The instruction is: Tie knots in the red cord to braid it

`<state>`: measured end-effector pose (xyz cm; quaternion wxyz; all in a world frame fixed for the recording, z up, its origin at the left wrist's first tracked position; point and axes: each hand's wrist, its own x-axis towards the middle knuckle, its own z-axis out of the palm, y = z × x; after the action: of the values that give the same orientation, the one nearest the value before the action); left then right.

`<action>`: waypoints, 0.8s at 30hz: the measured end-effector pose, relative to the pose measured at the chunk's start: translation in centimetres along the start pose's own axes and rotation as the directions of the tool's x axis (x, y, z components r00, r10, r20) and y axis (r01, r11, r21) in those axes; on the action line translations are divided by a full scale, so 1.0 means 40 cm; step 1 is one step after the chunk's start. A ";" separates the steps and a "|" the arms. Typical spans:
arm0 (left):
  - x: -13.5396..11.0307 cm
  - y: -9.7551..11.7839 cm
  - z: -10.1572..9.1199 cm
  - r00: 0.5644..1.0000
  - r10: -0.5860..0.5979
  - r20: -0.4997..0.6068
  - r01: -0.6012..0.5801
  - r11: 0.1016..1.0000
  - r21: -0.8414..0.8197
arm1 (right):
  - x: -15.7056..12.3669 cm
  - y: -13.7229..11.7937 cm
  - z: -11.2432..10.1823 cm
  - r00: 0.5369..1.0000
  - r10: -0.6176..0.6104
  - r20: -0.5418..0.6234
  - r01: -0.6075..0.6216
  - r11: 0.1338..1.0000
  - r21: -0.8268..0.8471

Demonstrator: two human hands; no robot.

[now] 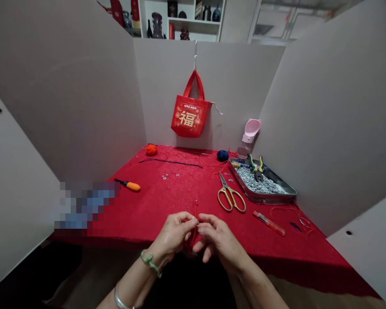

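A red cord [196, 209] rises from between the hands, its lower length dropping out of sight behind the fingers. The left hand [171, 235] has its grip closed on the cord, thumb and forefinger together. The right hand [219, 239] curls just beside it, fingertips at the cord; whether that grip pinches it, I cannot tell. Both hands sit at the front edge of the red-clothed bench [141, 216], with gold-handled scissors [230, 195] near the right hand and a metal tray [262, 198] farther back.
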<state>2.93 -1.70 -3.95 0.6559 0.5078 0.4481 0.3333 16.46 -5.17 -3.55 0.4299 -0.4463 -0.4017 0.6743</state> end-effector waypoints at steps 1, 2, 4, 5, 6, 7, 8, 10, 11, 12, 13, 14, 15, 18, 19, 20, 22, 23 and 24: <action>0.002 -0.005 -0.001 1.000 0.023 -0.002 -0.023 1.000 -0.003 | 0.012 0.001 0.006 0.997 0.018 0.070 -0.020 0.999 0.029; 0.002 -0.009 -0.001 1.000 0.031 -0.003 -0.031 1.000 -0.003 | 0.022 0.002 0.012 0.992 0.031 0.123 -0.036 0.999 0.037; 0.001 -0.010 -0.001 1.000 0.024 -0.012 -0.024 1.000 0.003 | 0.035 0.005 0.020 0.986 0.042 0.163 -0.047 0.998 0.032; 0.000 -0.009 0.000 1.000 0.022 -0.018 -0.022 1.000 0.011 | 0.039 0.006 0.020 0.986 0.039 0.159 -0.045 0.998 0.034; -0.001 -0.007 0.000 0.999 0.024 -0.022 -0.024 0.999 0.023 | 0.042 0.007 0.018 0.988 0.037 0.152 -0.043 0.998 0.040; -0.002 -0.006 0.000 0.999 0.031 -0.025 -0.030 0.999 0.039 | 0.044 0.009 0.014 0.988 0.035 0.150 -0.043 0.998 0.051; -0.002 -0.005 0.001 0.999 0.038 -0.026 -0.036 0.998 0.054 | 0.045 0.010 0.010 0.988 0.034 0.149 -0.044 0.997 0.067; -0.003 -0.003 0.000 0.999 0.044 -0.023 -0.043 0.997 0.066 | 0.045 0.013 0.003 0.991 0.030 0.129 -0.045 0.993 0.110; -0.004 -0.003 0.000 0.999 0.041 -0.021 -0.040 0.997 0.064 | 0.043 0.014 0.002 0.994 0.027 0.106 -0.041 0.990 0.135; -0.006 -0.003 0.000 0.999 0.036 -0.018 -0.035 0.998 0.059 | 0.041 0.015 0.004 0.997 0.023 0.078 -0.035 0.986 0.160; -0.008 -0.002 0.000 0.999 0.032 -0.018 -0.031 0.998 0.053 | 0.037 0.016 0.006 0.999 0.022 0.046 -0.030 0.983 0.180; -0.011 -0.002 0.000 0.999 0.026 -0.018 -0.025 0.998 0.049 | 0.034 0.017 0.010 1.000 0.025 0.017 -0.028 0.981 0.190; -0.013 -0.001 0.000 1.000 0.021 -0.023 -0.020 0.999 0.050 | 0.031 0.017 0.015 1.000 0.029 -0.007 -0.028 0.981 0.190; -0.019 -0.002 0.003 0.999 0.016 -0.046 -0.013 0.998 0.062 | 0.024 0.016 0.026 0.998 0.044 -0.046 -0.037 0.987 0.154; -0.020 -0.004 0.003 0.998 0.018 -0.055 -0.014 0.998 0.067 | 0.024 0.016 0.028 0.997 0.050 -0.052 -0.042 0.989 0.143; -0.021 -0.006 0.004 0.998 0.022 -0.063 -0.017 0.997 0.072 | 0.023 0.015 0.030 0.997 0.056 -0.056 -0.048 0.990 0.136; -0.024 -0.009 0.006 0.996 0.031 -0.083 -0.024 0.996 0.085 | 0.024 0.015 0.030 0.996 0.068 -0.064 -0.060 0.990 0.126; -0.026 -0.011 0.007 0.995 0.037 -0.095 -0.028 0.995 0.095 | 0.024 0.015 0.030 0.995 0.072 -0.069 -0.063 0.991 0.122; -0.030 -0.011 0.008 0.993 0.045 -0.107 -0.034 0.994 0.105 | 0.024 0.015 0.029 0.995 0.075 -0.073 -0.066 0.991 0.117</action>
<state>2.77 -2.99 -4.06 0.5965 0.5308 0.4900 0.3498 15.00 -4.62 -4.03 0.4461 -0.4606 -0.3296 0.6930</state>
